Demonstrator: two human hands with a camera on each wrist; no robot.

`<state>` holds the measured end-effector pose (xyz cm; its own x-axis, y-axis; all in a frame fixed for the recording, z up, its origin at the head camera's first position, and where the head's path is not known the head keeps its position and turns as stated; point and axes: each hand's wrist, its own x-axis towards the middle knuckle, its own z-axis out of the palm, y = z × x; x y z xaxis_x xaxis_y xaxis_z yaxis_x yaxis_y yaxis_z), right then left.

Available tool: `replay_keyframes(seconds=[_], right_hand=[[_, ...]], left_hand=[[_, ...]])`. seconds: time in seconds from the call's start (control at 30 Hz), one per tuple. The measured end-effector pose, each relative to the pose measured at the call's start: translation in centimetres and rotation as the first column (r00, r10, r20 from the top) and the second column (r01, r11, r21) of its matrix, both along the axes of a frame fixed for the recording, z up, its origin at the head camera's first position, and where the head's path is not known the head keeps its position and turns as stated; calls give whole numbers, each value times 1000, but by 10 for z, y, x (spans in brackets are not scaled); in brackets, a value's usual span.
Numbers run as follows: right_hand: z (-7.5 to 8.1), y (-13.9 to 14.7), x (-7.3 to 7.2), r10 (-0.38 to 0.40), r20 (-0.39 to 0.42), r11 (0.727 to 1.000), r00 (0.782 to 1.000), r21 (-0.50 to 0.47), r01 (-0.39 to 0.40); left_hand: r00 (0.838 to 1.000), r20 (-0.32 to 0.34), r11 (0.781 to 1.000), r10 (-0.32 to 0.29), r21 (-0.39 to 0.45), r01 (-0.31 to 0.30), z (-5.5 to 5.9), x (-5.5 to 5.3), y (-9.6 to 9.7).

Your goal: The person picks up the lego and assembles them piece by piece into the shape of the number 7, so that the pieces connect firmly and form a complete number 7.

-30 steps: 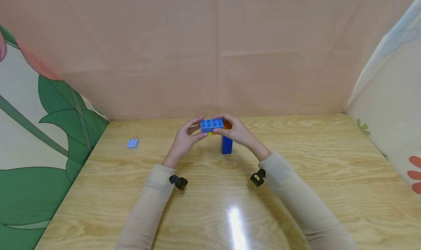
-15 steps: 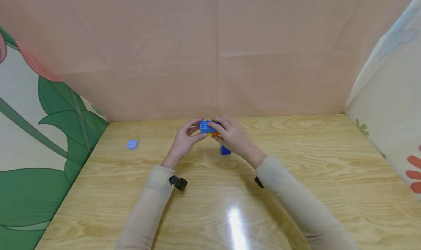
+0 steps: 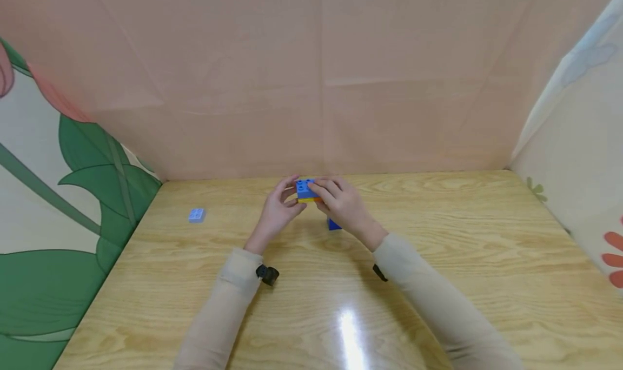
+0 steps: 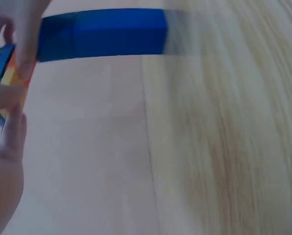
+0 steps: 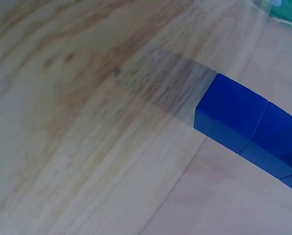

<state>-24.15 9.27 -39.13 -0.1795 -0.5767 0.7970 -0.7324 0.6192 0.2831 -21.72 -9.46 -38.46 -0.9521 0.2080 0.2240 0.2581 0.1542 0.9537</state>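
In the head view, a blue studded brick (image 3: 305, 187) lies on a yellow piece (image 3: 306, 200), with orange beside it. My left hand (image 3: 277, 210) holds the left end, fingers behind and thumb low in front. My right hand (image 3: 344, 205) grips the right part, fingers over the studs and thumb underneath. Below it rises an upright dark blue block column (image 3: 333, 224), mostly hidden by that hand. Its stacked blocks (image 5: 231, 112) show in the right wrist view. In the left wrist view, fingers press around the yellow-orange layer at the column's top.
A small light blue brick (image 3: 197, 215) lies at the left of the wooden table (image 3: 438, 283). A pinkish backdrop (image 3: 243, 88) stands behind the table, with printed side panels left and right.
My right hand has shifted from the brick's right end to over its studs, covering its right half. My left thumb has slid lower, baring the yellow piece's left end.
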Motion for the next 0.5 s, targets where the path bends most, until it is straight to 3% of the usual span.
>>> replay_keyframes(seconds=[0.07, 0.13, 0.2, 0.27, 0.33, 0.37, 0.5], right_hand=[[0, 0, 0, 4, 1, 1000, 1000, -11, -4], [0, 0, 0, 12, 3, 1000, 1000, -22, -12], [0, 0, 0, 14, 0, 1000, 1000, -27, -14], [-1, 0, -1, 21, -4, 999, 1000, -32, -21], [-1, 0, -1, 30, -5, 999, 1000, -36, -30], [-1, 0, -1, 37, -5, 999, 999, -39, -37], [-3, 0, 0, 66, 0, 996, 998, -57, -66]], left_hand=[[994, -104, 997, 37, -65, -44, -3, 1, 4], [973, -222, 987, 63, -132, -94, -6, 2, 7], [939, -334, 972, 77, -186, -146, -10, 4, 9], [892, -447, 952, 67, -238, -191, -13, 4, 10], [831, -555, 924, 45, -293, -246, -17, 4, 9], [793, -609, 904, 33, -320, -283, -18, 3, 9], [615, -788, 792, -36, -397, -463, -21, 0, 5]])
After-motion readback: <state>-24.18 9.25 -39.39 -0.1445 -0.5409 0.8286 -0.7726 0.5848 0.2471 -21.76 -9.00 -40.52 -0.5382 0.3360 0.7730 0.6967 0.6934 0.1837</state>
